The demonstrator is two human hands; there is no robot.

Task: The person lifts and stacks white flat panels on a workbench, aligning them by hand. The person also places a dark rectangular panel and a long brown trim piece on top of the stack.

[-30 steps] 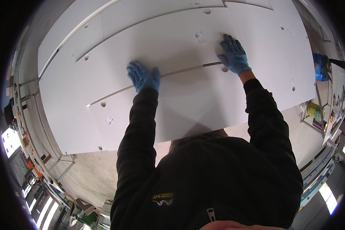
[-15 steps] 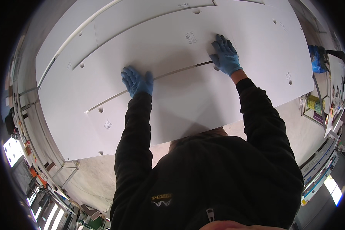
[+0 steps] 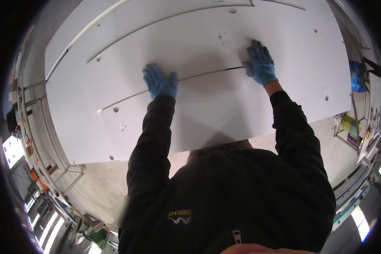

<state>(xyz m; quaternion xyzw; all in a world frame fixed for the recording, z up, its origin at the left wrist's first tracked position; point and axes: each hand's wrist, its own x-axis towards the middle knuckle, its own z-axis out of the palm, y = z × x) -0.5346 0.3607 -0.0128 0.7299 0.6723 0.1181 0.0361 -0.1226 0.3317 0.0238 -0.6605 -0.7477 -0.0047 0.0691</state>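
Large white panels lie before me, the front one a broad white panel (image 3: 207, 101) with round holes and small stickers. A long thin slit (image 3: 203, 74) runs across it, darker towards its right end. My left hand (image 3: 160, 81), in a blue glove, rests on the panel with fingers spread, at the slit's left half. Flat on the surface at the slit's right end lies my right hand (image 3: 261, 64), also in a blue glove, fingers stretched away from me. Neither hand holds anything. A printed sticker (image 3: 224, 39) sits on the panel between and beyond the hands.
Further white boards (image 3: 148, 19) lie beyond the front panel. A blue bag (image 3: 358, 76) hangs at the right, above a yellow item (image 3: 350, 124) on a low shelf. Metal frame legs (image 3: 74, 181) stand at the left, near cluttered shelving.
The whole view has shifted slightly, so the panel and hands appear a little farther right. Both hands stay flat on the panel by the slit, which looks narrower now.
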